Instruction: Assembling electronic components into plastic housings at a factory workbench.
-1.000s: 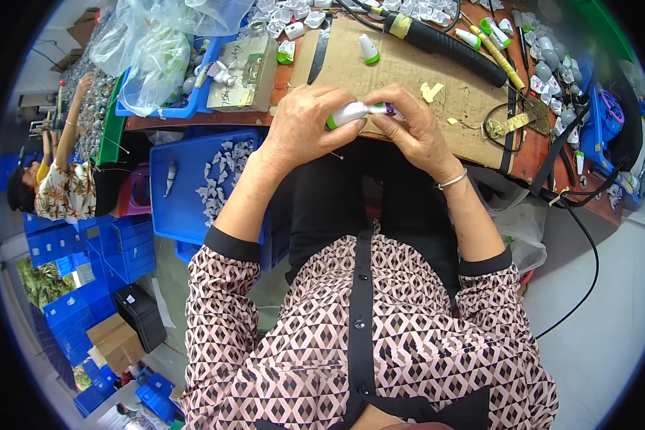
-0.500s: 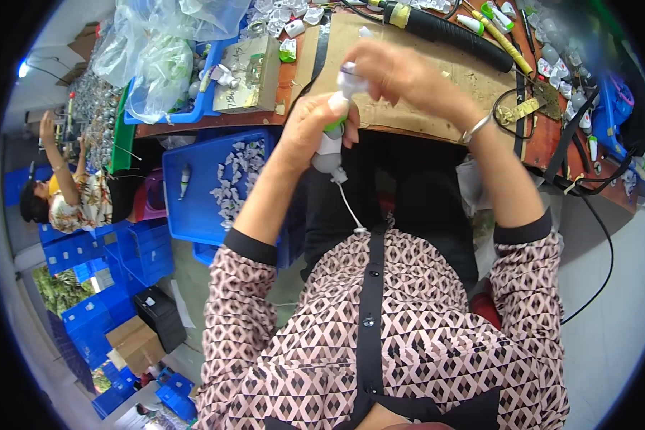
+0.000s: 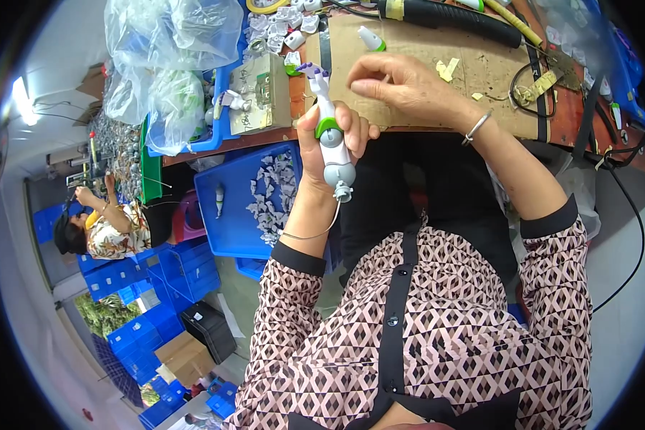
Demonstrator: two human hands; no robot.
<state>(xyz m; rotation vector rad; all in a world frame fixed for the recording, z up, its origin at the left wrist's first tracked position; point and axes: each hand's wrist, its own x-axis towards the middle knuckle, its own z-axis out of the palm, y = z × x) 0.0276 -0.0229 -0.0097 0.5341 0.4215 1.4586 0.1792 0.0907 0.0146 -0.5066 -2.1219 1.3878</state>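
Note:
My left hand (image 3: 312, 156) is wrapped round a toy arm (image 3: 332, 155), white with grey ball joints and a green band. At its upper end, a small white toy hand with purple fingertips stands clear of my fingers. A thin pale cord hangs from the lower joint and curves across my left wrist. Above the cardboard, my right hand (image 3: 401, 87) is apart from the toy arm. Its fingers are loosely bent, with nothing visible in them. Beyond it lies a white-and-green cone-shaped piece (image 3: 371, 39).
Under the table's left side, a blue tray (image 3: 229, 247) holds many small white parts. A box (image 3: 256, 107) and a blue crate with plastic bags (image 3: 183, 79) stand at the table's left. A black tool handle (image 3: 451, 23) lies at the back. Another person (image 3: 118, 222) works far left.
My right hand has left the toy's purple-tipped end and moved right. The toy arm now shows its joints more fully. My view has shifted slightly.

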